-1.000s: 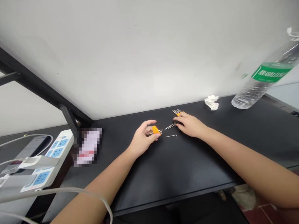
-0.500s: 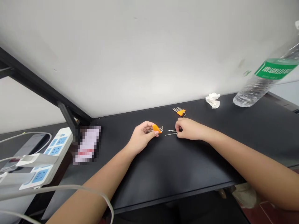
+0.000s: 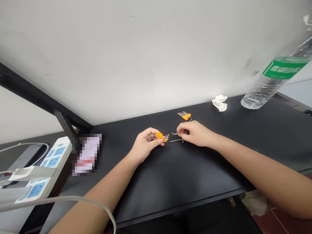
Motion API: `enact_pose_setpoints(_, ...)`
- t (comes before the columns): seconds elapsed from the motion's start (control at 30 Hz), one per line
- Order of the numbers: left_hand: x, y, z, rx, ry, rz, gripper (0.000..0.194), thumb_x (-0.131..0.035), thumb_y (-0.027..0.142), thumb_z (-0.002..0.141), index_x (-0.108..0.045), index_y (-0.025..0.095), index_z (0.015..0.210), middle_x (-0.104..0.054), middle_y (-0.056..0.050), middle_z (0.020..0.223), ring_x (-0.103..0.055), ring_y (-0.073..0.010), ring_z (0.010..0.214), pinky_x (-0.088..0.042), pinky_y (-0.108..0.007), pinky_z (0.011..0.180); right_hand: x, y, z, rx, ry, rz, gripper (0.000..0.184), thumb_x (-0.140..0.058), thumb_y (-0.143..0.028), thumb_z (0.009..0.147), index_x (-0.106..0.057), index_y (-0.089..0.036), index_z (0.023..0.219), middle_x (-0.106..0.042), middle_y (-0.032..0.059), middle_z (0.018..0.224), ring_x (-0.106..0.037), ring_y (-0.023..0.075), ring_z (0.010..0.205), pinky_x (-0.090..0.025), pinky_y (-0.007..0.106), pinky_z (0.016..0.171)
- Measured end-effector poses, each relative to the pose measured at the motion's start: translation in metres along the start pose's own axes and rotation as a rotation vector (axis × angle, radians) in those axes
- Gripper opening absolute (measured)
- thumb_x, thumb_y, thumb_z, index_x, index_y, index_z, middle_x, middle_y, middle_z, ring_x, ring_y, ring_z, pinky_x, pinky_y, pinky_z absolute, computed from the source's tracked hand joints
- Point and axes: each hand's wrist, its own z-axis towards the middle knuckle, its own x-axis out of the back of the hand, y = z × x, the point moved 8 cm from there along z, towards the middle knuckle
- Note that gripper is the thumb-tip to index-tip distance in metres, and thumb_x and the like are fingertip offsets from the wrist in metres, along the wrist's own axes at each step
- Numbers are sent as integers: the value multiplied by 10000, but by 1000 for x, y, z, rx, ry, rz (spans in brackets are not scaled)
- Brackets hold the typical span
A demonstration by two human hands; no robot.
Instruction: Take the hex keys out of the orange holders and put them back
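Note:
My left hand [image 3: 146,143] is closed around an orange hex key holder [image 3: 160,136], from which several bent key ends stick out to the right. Facing it, my right hand [image 3: 191,132] pinches thin metal hex keys [image 3: 174,134] whose tips point left; how many it holds I cannot tell. One loose L-shaped hex key [image 3: 176,140] lies on the black table just below the right fingers. Behind the right hand rests a second orange holder [image 3: 187,116] filled with several hex keys.
On the table [image 3: 156,188], crumpled white tissue [image 3: 220,103] and a clear bottle with a green label [image 3: 285,68] stand near the wall. At left are a white power strip [image 3: 55,156] with plugs, a cable [image 3: 73,198], a blurred pinkish packet [image 3: 87,154] and a black frame post [image 3: 65,125].
My right hand has lifted hex keys off the table, leaving one lying below the fingers. My left hand keeps the orange holder, almost unmoved. The whole view has shifted slightly.

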Motion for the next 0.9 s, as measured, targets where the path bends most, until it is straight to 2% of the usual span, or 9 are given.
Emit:
enact_pose_setpoints(0.13,2,-2,1,11,17,3,296,-859,250,760,-634,158,928,-763,-51,859,-692,-145,688,-566,-304,732,5,2,1,23,103,37,116,-592,-150,875,-674,-215,925,-733,6,894,-659,162,796,-480,289,740)
enact_pose_setpoints(0.23,3,-3,1,20,26,7,308,-863,262,754,-639,158,938,-764,-57,864,-691,-151,688,-566,-312,724,0,5,3,45,83,-8,178,-586,-112,854,-682,-215,962,-743,17,933,-672,176,842,-488,307,774)
enact_pose_setpoints(0.37,4,-4,1,21,36,6,319,-875,270,737,-647,160,931,-765,-57,856,-688,-155,675,-567,-316,712,-6,7,4,55,50,9,174,-576,-107,845,-670,-208,951,-724,15,900,-651,157,761,-492,298,733)
enact_pose_setpoints(0.47,3,-4,1,26,32,5,321,-878,270,732,-651,160,932,-765,-57,856,-690,-156,676,-569,-317,714,-9,10,3,0,9,93,133,-586,-151,860,-660,-208,954,-706,1,823,-641,148,692,-496,289,687)
enact_pose_setpoints(0.63,2,-3,0,31,38,7,327,-882,257,723,-652,156,932,-766,-57,848,-687,-150,672,-568,-312,717,-9,20,2,-176,-36,245,80,-597,-235,905,-625,-216,977,-700,-26,719,-681,153,667,-506,284,681)
enact_pose_setpoints(0.77,0,-1,-1,34,34,12,323,-883,259,719,-657,154,924,-764,-58,848,-688,-153,675,-573,-315,711,-7,22,1,-185,-54,140,54,-560,-241,943,-603,-227,914,-690,-43,673,-654,137,612,-469,263,638)
enact_pose_setpoints(0.9,-1,1,-2,34,39,18,327,-887,267,711,-659,154,915,-765,-62,848,-690,-160,674,-582,-330,711,-2,20,2,-77,-6,-36,116,-586,-264,953,-654,-224,869,-691,-7,756,-622,146,655,-453,281,664)
